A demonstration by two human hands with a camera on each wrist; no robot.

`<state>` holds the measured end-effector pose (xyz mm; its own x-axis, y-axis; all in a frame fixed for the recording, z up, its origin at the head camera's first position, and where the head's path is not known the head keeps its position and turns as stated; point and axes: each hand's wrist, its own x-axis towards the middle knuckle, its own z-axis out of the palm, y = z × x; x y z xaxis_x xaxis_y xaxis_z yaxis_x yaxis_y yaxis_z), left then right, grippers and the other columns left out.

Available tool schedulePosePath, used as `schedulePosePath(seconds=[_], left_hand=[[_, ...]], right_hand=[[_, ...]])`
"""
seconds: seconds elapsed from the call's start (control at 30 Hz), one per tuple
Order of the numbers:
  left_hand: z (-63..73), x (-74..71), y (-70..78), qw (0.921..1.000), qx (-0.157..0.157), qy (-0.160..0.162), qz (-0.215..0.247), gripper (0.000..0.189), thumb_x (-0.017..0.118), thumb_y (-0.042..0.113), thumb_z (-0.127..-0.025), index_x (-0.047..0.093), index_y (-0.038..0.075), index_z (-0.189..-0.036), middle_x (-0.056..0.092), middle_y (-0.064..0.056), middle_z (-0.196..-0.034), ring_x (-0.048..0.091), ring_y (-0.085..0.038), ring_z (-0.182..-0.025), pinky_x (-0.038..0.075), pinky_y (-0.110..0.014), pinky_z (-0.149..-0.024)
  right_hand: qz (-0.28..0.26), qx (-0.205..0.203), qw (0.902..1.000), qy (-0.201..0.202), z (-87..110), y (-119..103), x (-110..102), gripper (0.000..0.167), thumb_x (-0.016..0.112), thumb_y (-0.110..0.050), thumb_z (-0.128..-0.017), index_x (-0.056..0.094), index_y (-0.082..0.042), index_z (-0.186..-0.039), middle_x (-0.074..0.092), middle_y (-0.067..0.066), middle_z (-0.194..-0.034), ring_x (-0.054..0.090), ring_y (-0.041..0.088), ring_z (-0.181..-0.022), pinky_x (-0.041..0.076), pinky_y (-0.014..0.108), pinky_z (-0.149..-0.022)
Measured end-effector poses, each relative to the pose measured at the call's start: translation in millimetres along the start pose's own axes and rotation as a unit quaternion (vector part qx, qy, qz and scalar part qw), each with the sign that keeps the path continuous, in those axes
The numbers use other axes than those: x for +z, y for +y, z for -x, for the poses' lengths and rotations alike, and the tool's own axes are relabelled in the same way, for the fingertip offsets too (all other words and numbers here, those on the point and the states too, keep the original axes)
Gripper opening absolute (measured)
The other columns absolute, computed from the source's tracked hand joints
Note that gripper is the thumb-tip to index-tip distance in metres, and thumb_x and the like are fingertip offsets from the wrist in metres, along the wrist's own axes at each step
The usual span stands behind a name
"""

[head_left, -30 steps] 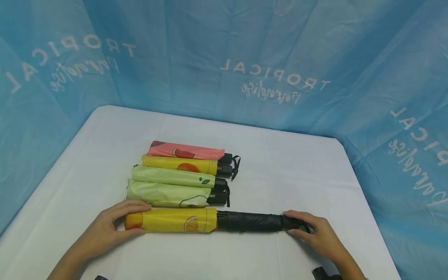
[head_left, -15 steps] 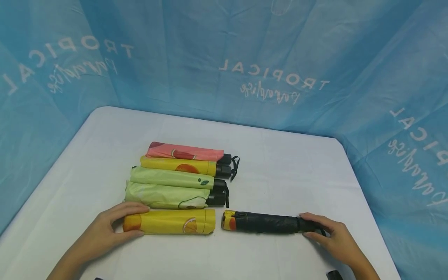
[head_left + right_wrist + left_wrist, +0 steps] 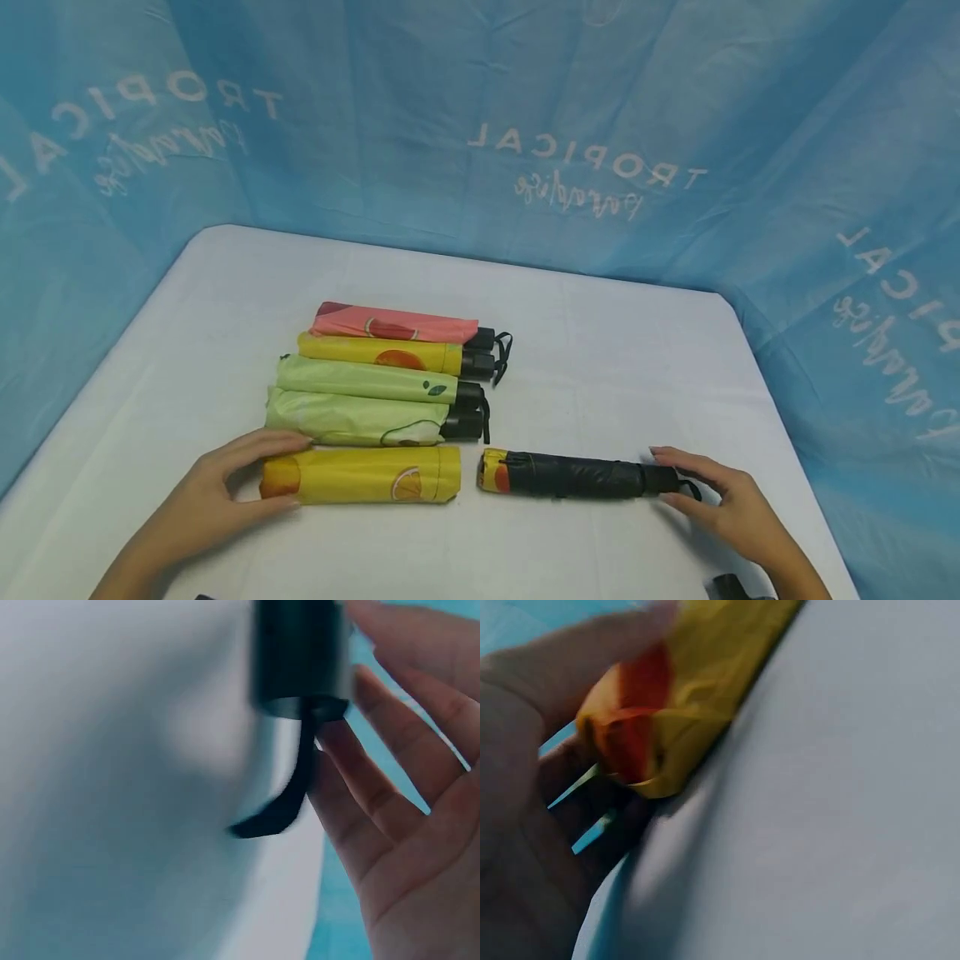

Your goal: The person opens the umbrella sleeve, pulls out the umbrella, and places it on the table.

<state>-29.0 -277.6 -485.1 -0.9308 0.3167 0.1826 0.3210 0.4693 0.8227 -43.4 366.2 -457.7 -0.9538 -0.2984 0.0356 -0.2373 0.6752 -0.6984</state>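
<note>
A yellow umbrella sleeve (image 3: 360, 475) with an orange-slice print lies crosswise on the white table. My left hand (image 3: 213, 492) is at its left end, thumb along the near side and fingers along the far side, loosely spread; the thumb overlaps the sleeve in the left wrist view. To the right, a small gap apart, lies a folded black umbrella (image 3: 577, 475) with a yellow tip. My right hand (image 3: 731, 500) stands around its handle (image 3: 660, 479), thumb and fingers spread apart from it. A dark strap (image 3: 281, 802) hangs from the handle end in the right wrist view.
Behind the sleeve lie several folded umbrellas side by side: a pink one (image 3: 393, 323), a yellow one (image 3: 382, 354) and two green ones (image 3: 367, 379), handles to the right. A blue printed curtain (image 3: 480, 167) surrounds the table (image 3: 600, 333).
The black umbrella has come out of the yellow sleeve to the right, drawn by my right hand. That hand's fingers have since parted from the handle. My left hand has loosened and shifted slightly left.
</note>
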Motion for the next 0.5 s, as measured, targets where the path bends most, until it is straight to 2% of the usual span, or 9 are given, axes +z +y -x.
schedulePosePath(seconds=[0.13,0.27,0.4,0.5], left_hand=[[2.2,-14.4,2.1,0.9996,-0.013,0.023,0.008,0.056,0.083,0.001,-0.084,0.065,0.013,-0.135,0.064,-0.001,-0.134,0.059,-0.009,-0.120,0.045,-0.012,-0.099],[-1.6,-26.6,2.9,0.9976,-0.027,0.062,-0.013,0.049,0.079,-0.001,-0.087,0.066,0.013,-0.133,0.066,-0.001,-0.129,0.062,-0.011,-0.109,0.049,-0.011,-0.091],[-13.0,-33.4,0.0,0.9932,-0.031,0.097,-0.056,0.047,0.082,0.004,-0.086,0.069,0.018,-0.129,0.066,0.002,-0.126,0.060,-0.009,-0.108,0.045,-0.008,-0.090],[-26.0,-33.3,-1.3,0.9928,-0.016,0.098,-0.067,0.049,0.084,0.006,-0.084,0.070,0.022,-0.128,0.064,0.003,-0.129,0.055,-0.005,-0.117,0.039,-0.006,-0.096]], right_hand=[[0.014,0.000,0.9994,0.031,-3.3,-14,-8,0.051,0.081,-0.017,-0.089,0.065,-0.024,-0.138,0.064,-0.002,-0.138,0.054,-0.002,-0.127,0.047,0.019,-0.102],[0.043,-0.015,0.9967,0.068,-11.9,-27,-9,0.043,0.078,-0.015,-0.092,0.068,-0.025,-0.133,0.068,-0.006,-0.131,0.058,-0.002,-0.120,0.047,0.015,-0.099],[0.049,-0.031,0.9956,0.074,-28.7,-44,-2,0.035,0.076,-0.018,-0.094,0.070,-0.027,-0.128,0.069,-0.013,-0.124,0.062,0.001,-0.116,0.048,0.014,-0.096],[0.037,-0.054,0.9953,0.071,-44.1,-63,7,0.033,0.077,-0.019,-0.094,0.072,-0.026,-0.126,0.071,-0.013,-0.121,0.065,0.005,-0.113,0.050,0.015,-0.095]])
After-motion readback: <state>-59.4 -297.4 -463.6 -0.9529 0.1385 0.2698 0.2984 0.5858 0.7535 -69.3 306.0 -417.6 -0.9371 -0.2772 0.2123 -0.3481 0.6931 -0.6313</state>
